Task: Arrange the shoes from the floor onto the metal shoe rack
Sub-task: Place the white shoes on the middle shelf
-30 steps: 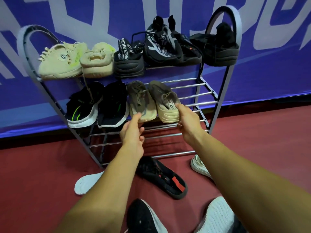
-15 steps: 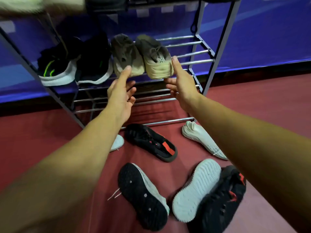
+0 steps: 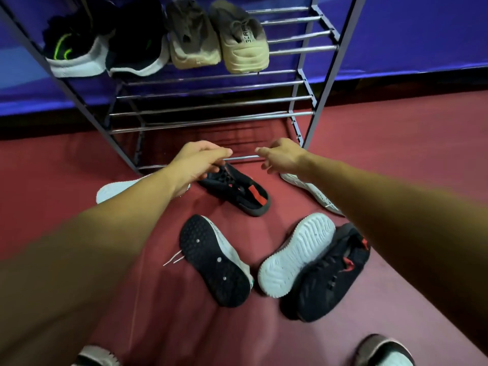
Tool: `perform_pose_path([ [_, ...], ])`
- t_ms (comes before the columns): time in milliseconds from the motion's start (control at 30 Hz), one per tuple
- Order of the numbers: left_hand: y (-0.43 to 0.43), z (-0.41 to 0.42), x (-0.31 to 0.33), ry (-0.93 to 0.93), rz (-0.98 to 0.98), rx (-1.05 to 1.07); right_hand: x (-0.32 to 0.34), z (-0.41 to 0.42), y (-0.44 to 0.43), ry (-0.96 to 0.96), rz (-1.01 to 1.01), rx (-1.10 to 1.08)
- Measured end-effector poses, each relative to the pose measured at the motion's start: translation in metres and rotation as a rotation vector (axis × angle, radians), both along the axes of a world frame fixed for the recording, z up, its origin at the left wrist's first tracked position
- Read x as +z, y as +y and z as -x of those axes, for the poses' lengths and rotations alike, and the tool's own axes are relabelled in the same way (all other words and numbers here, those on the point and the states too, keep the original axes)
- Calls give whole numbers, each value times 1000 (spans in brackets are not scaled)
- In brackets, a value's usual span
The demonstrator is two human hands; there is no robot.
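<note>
Your left hand and right hand are hovering apart, fingers loosely curled, gripping nothing, just over the black shoe with the red patch. It's lying on the floor before the metal shoe rack, while the tan shoes are sitting shelved.

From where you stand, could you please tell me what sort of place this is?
Probably an indoor sports hall: smooth red floor, blue banner along the wall, metal shoe rack holding trainers.

metal shoe rack: four shoes shelved | floor shoes: scattered, some upturned
</note>
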State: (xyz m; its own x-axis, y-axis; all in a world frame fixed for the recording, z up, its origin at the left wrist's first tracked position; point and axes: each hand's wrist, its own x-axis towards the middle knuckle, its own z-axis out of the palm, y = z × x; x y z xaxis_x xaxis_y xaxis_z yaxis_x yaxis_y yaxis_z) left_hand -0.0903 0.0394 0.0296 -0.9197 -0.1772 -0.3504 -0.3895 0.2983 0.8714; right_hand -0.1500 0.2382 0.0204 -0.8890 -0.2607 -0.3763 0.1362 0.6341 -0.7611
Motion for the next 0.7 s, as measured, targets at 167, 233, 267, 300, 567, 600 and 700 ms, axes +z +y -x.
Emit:
perform_pose_path([
  [167,-7,-24,-18,-67,154,-80,-30,-27,-13,-26,-144,115],
  [233,-15,-39,-32,-110,199,-78,-47,-48,-24,-15,-317,254],
  [267,-19,-47,-41,-132,218,-79,-56,-58,-30,-21,-357,305],
  [300,-24,-54,-50,-152,240,-78,-66,-66,-37,-39,-356,333],
  [567,-51,-88,-90,-270,294,-72,-105,-97,-67,-142,-332,372],
  [600,-53,-92,-97,-284,297,-63,-109,-100,-68,-141,-352,381],
  [700,-55,-107,-120,-369,289,-105,-123,-106,-68,-150,-443,438],
])
